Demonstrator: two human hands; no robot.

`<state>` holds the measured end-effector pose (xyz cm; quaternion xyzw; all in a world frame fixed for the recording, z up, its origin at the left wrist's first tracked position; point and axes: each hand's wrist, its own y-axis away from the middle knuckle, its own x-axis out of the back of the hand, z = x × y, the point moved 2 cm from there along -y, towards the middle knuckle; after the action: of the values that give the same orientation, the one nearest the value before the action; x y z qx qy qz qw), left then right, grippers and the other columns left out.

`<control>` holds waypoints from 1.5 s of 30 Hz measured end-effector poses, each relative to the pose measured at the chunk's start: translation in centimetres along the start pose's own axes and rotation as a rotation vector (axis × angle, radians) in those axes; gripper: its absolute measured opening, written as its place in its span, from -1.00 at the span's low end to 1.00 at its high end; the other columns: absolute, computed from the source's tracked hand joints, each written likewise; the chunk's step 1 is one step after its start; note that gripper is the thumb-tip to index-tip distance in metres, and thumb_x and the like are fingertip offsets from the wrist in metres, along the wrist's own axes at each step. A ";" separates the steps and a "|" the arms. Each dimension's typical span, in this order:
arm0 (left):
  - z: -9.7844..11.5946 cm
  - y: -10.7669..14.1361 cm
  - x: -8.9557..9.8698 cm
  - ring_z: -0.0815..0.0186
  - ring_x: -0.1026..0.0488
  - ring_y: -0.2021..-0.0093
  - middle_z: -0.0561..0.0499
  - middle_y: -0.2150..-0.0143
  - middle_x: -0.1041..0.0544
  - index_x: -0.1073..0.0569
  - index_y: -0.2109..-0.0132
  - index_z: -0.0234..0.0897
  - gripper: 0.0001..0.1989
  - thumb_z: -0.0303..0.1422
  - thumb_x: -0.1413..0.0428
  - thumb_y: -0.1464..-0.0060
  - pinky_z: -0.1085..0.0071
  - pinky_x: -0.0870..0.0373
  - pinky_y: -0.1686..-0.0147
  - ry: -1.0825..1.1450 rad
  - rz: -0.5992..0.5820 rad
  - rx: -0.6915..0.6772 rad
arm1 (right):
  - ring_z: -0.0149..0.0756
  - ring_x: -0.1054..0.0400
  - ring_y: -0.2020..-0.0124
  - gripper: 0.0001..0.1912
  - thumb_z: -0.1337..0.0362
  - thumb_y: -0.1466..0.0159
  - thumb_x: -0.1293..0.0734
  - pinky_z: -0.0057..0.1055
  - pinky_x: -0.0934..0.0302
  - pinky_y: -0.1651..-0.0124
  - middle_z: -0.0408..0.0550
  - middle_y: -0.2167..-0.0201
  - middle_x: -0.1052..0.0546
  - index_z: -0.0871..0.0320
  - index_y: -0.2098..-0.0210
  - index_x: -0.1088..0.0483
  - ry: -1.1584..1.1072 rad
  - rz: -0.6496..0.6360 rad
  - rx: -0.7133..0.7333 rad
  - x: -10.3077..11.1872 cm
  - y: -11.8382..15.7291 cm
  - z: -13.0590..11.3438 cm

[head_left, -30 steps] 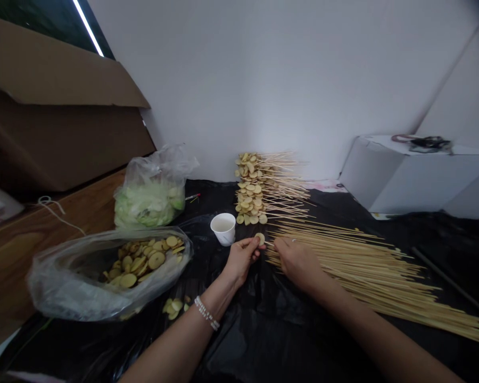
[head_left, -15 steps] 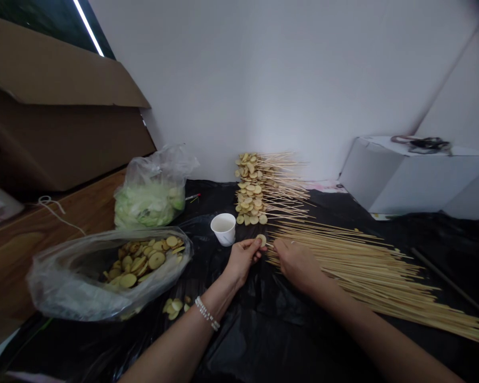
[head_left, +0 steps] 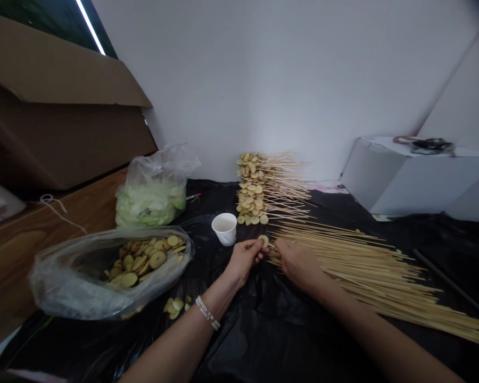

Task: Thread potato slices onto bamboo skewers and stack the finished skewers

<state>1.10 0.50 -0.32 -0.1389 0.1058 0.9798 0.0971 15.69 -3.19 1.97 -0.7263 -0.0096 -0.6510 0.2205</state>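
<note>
Left hand point(head_left: 244, 260) is being kept curled, and a round yellow slice point(head_left: 264, 240) is being pinched at its edge between thumb and fingertips, so that its flat face is being presented toward the right hand point(head_left: 297, 260). The right hand's fingers are being pressed together on what seems to be a thin bamboo skewer point(head_left: 271, 246), with its tip being held just beside the slice; whether the two are touching cannot be told. Both wrists are being rested low, which is probably steadying the small grip. Just right of the hands, a fan of bare skewers point(head_left: 363, 268) is being kept with the tips pointing toward them, within easy reach. Ahead, a stack of loaded skewers point(head_left: 281, 186) is being kept against the wall, away from the working space. Left of the hands, a paper cup point(head_left: 224, 229) is being left standing on a black plastic sheet point(head_left: 239, 340). Farther left, a plastic bag point(head_left: 66, 282) is being left with its mouth open toward the hands, exposing more slices point(head_left: 151, 260), while a bag of green leaves point(head_left: 147, 207) is being kept behind it.
</note>
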 end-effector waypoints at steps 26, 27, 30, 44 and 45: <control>-0.1 0.3 -0.4 0.54 -0.23 0.58 -0.10 0.42 -0.55 -0.56 0.37 -0.43 -0.59 -0.11 -0.31 0.22 0.57 -0.06 0.60 -0.016 -0.047 0.009 | -0.37 -0.26 0.42 -0.80 0.41 -0.31 -0.09 -0.42 0.11 0.37 -0.08 0.42 -0.45 0.18 0.32 -0.32 -0.145 0.023 -0.004 -0.3 -0.3 0.5; -0.1 0.3 -0.5 0.55 -0.23 0.58 -0.11 0.41 -0.55 -0.56 0.37 -0.42 -0.59 -0.11 -0.31 0.23 0.57 -0.06 0.60 0.002 -0.042 0.013 | -0.37 -0.26 0.43 -0.80 0.39 -0.32 -0.09 -0.41 0.12 0.38 -0.08 0.42 -0.45 0.18 0.32 -0.32 -0.139 0.024 -0.019 -0.4 -0.3 0.5; 0.0 0.4 -0.6 0.57 -0.21 0.58 -0.11 0.37 -0.56 -0.56 0.37 -0.41 -0.60 -0.13 -0.33 0.26 0.58 -0.06 0.61 0.072 -0.019 0.032 | -0.38 -0.28 0.43 -0.78 0.33 -0.35 -0.08 -0.41 0.12 0.39 -0.09 0.41 -0.47 0.16 0.30 -0.33 -0.131 0.036 -0.054 -0.3 -0.4 0.5; 0.8 0.0 0.1 0.58 -0.15 0.61 0.04 0.56 -0.41 -0.53 0.45 -0.39 -0.63 -0.14 -0.33 0.29 0.58 -0.05 0.60 0.143 0.090 -0.025 | -0.38 -0.28 0.42 -0.74 0.31 -0.35 -0.08 -0.43 0.08 0.36 -0.08 0.41 -0.48 0.16 0.38 -0.33 -0.175 -0.024 -0.051 0.3 -0.5 0.7; 0.7 0.0 0.1 0.58 -0.15 0.61 0.05 0.56 -0.41 -0.53 0.45 -0.39 -0.63 -0.14 -0.33 0.28 0.59 -0.04 0.60 0.140 0.084 -0.028 | -0.38 -0.28 0.41 -0.74 0.31 -0.34 -0.08 -0.44 0.07 0.35 -0.08 0.42 -0.48 0.16 0.39 -0.33 -0.190 -0.022 -0.048 0.2 -0.5 0.7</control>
<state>0.82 0.68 0.35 -0.2039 0.1046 0.9723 0.0462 16.21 -2.59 2.31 -0.7898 -0.0228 -0.5815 0.1939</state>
